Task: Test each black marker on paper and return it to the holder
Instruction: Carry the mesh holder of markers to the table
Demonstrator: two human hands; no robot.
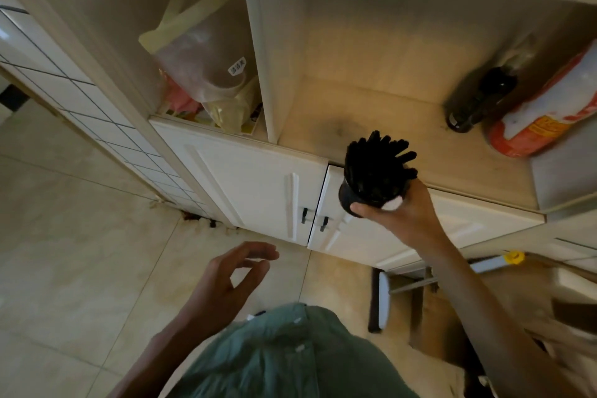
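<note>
1 head view, looking steeply down, close over cabinet (290, 191) and floor (80, 236).

White sticker (237, 65) on plastic bag (206, 52): Chinese characters, unreadable

Your right hand (402, 215) is gripping the holder (365, 191) from below and holding it in the air just in front of the shelf (381, 126), over the edge above the cabinet doors (290, 200). The markers (376, 165) are standing packed inside the holder, fanning out at the top. Your left hand (232, 281) is hanging loose with nothing in it, lower and to the left, over the floor (80, 236). At the back right of the shelf a bottle (478, 100) is lying just beside a larger jug (546, 113). Bags (206, 74) are sitting in the compartment left of the shelf.
</note>
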